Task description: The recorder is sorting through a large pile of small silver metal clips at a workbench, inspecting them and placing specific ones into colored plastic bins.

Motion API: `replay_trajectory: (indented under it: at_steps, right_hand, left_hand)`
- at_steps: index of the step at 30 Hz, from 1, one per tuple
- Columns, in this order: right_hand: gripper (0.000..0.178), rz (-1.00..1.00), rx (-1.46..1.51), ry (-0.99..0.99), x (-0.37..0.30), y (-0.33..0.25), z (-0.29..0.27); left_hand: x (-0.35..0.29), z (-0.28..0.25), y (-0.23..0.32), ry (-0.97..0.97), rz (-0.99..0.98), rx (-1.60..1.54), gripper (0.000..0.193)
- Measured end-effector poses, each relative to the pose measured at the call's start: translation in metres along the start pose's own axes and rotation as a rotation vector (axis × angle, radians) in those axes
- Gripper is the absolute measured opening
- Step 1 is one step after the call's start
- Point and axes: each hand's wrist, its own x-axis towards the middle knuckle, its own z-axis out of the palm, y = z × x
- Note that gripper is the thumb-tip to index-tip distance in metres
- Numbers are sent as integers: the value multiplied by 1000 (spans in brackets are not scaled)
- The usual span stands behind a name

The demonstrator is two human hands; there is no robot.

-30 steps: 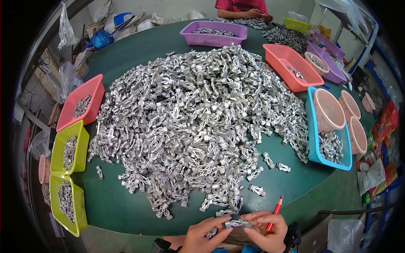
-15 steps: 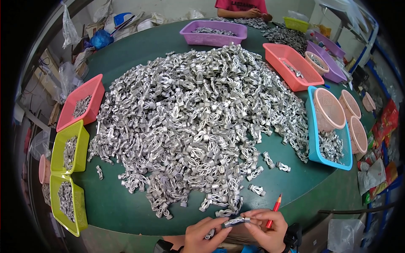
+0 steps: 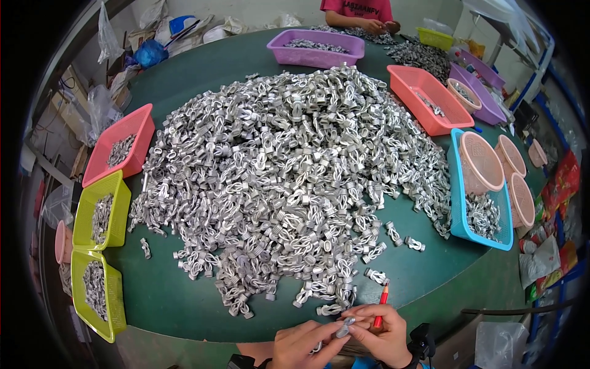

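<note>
At the table's near edge, my left hand [image 3: 302,345] and my right hand [image 3: 386,342] meet, both closed. Between their fingertips is a small silver metal piece [image 3: 345,328], held tilted. My right hand also carries a red pencil [image 3: 381,307], tip upward, between its fingers. Another silver piece [image 3: 316,347] shows partly inside my left hand, mostly covered. Just beyond the hands begins a large heap of silver twisted-loop metal pieces [image 3: 276,184] with ribbed ends. One loose piece [image 3: 376,276] lies near the pencil tip.
Left on the green table [image 3: 166,301] stand two yellow-green baskets [image 3: 115,326] and a red basket [image 3: 144,132]. Rightward are a blue basket [image 3: 491,243] with peach baskets [image 3: 482,160] and a red tray [image 3: 430,123]. A purple basket [image 3: 316,58] and a person [image 3: 362,12] are at the far side.
The silver piece has turned from lying nearly level between my hands to a steeper tilt. My hands have come closer together, and the pencil has shifted left and stands more upright.
</note>
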Motion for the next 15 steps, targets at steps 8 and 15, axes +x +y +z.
replay_trajectory:
  at_steps: [8,15]
  right_hand:
    - [27,78,-64,14,-3,4,-4]
    - [36,-184,-270,-21,-11,-4,-2]
  left_hand:
    - [2,-3,-1,14,-42,-23,20]
    - [-2,-2,-5,82,-190,-93,18]
